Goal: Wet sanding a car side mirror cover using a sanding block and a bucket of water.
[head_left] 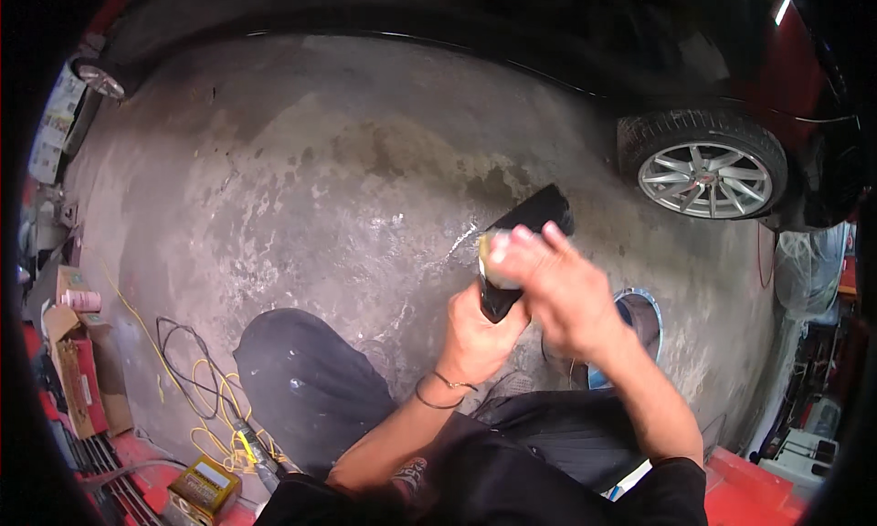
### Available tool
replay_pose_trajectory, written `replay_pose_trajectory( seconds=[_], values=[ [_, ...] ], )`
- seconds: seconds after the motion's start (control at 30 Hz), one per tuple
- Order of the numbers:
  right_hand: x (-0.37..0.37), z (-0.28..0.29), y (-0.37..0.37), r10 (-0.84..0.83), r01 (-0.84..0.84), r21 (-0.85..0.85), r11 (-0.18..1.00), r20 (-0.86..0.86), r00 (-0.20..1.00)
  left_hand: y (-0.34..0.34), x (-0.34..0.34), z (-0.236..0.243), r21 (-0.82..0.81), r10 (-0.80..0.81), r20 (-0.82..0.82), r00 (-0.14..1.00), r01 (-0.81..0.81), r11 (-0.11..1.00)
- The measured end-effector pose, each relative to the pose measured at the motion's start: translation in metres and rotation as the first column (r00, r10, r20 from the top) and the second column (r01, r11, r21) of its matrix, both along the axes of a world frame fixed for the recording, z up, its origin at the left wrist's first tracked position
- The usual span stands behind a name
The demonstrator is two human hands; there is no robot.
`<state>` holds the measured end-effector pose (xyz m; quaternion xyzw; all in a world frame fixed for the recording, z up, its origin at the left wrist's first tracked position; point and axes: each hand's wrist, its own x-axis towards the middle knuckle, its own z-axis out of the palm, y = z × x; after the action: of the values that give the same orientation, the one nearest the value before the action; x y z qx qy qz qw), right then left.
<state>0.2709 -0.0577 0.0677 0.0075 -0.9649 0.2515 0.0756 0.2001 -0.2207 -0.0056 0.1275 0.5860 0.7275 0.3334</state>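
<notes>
My left hand point(477, 336) is wrapped round the lower end of a glossy black elongated part point(539, 213), possibly a piece of car trim. The part is held tilted above the floor, its far end pointing up and to the right. My right hand point(565, 293) lies over the middle of it, with a small pale yellow and white pad point(489, 254) under the fingers. The pad seems pressed against the black surface. Its full shape is hidden by the right hand, which is slightly blurred.
A dark car with a silver-spoked wheel point(703, 179) stands ahead and right. Near my right leg is a blue-rimmed bucket point(647, 311). To the left lie a yellow cord point(208, 430), a power tool point(258, 453), a gold-coloured box point(203, 489) and a torn cardboard box point(78, 371).
</notes>
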Motion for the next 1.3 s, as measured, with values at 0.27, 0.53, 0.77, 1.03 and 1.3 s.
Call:
replay_pose_trajectory(
  seconds=[0.27,0.53,0.77,1.03,1.3],
  values=[
    [-0.003,0.009,-0.003,-0.002,-0.006,0.102,0.995,0.072,0.997,0.001,0.004,-0.005,0.011,-0.034,-0.108,0.994,0.035,0.999],
    [-0.004,0.013,-0.009,-0.062,0.051,0.167,0.985,0.058,0.996,0.007,0.001,-0.008,-0.07,-0.051,-0.045,0.998,0.048,0.996],
    [0.007,0.029,-0.02,-0.036,0.026,0.141,0.99,0.071,0.997,0.007,-0.001,-0.004,-0.048,-0.049,-0.125,0.991,0.043,0.998],
    [0.003,0.021,-0.01,-0.057,0.047,0.162,0.986,0.053,0.997,0.01,0.012,0.005,-0.044,0.019,-0.115,0.993,-0.024,0.999],
    [0.005,0.016,0.002,-0.085,0.073,0.21,0.975,0.046,0.995,0.005,0.007,0.001,-0.124,-0.17,-0.091,0.981,0.158,0.98]
  ],
)
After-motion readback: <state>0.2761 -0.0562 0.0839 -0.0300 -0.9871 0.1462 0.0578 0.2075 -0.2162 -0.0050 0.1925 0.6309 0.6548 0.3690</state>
